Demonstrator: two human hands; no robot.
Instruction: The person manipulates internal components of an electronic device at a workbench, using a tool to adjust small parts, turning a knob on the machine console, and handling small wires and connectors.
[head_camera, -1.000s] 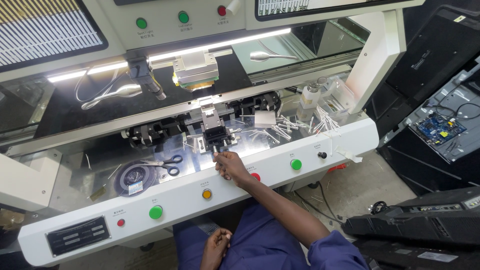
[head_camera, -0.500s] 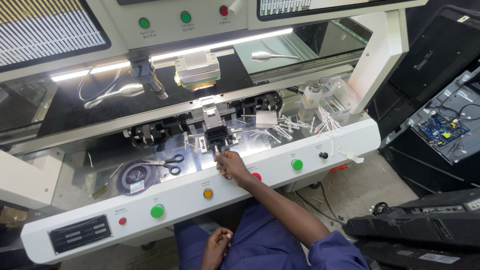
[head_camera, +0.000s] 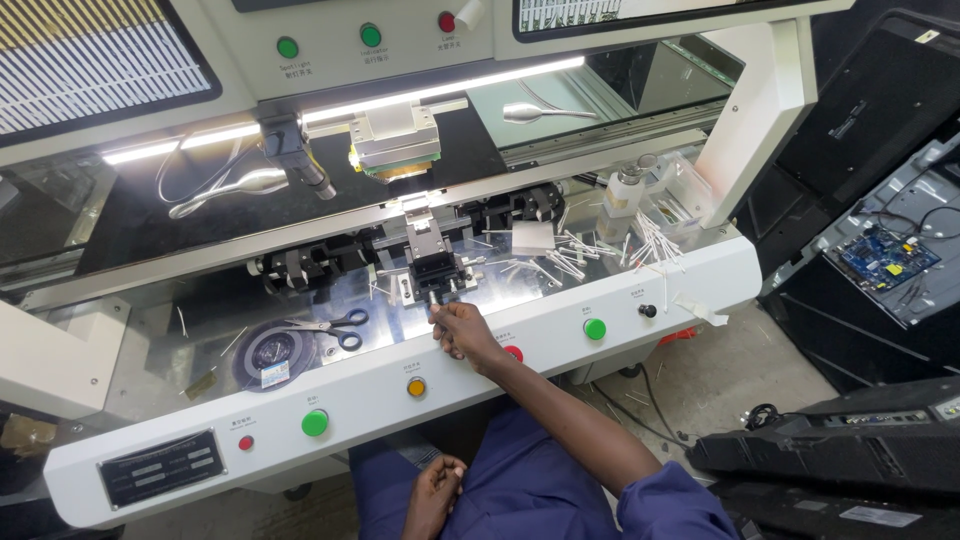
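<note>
— Right hand (head_camera: 465, 335)?
— Reached over the white painted front panel (head_camera: 520, 375) of the machine, fingertips pinched narrowly on a small metal knob (head_camera: 433, 297) at the front of the black clamp block (head_camera: 433, 268). Sat mid-bench on the shiny steel plate (head_camera: 330, 300), that block; boxy, matte, hard-edged.
— And the left hand (head_camera: 432, 492)?
— Lay low in the lap on blue cloth, fingers loosely curled. Couldn't tell whether anything was held in it.
— Around the block?
— To its left, scissors (head_camera: 335, 326) with black looped handles, flat on the steel, blades shut. Just beside them a round roll of dark tape (head_camera: 272, 354) with a paper label. To the right, a scatter of thin white swabs (head_camera: 600, 255), stick-like, some loose, some bunched in a clear plastic tub near a small white bottle (head_camera: 620, 195).
— Above?
— A pale, ribbed metal head (head_camera: 395, 140) hung over the block under a bright strip light (head_camera: 340, 105). Beside it a dark cylindrical lens (head_camera: 295, 150) angled downward.
— Along the panel?
— Round glossy push buttons: green (head_camera: 315, 422) at left, amber (head_camera: 416, 387) near the middle, red (head_camera: 513, 353) half hidden by the wrist, another green (head_camera: 595, 328) further right.
— Off to the side?
— A blue circuit board (head_camera: 885, 255) with wires, resting on a grey sheet, well apart from the bench.
</note>
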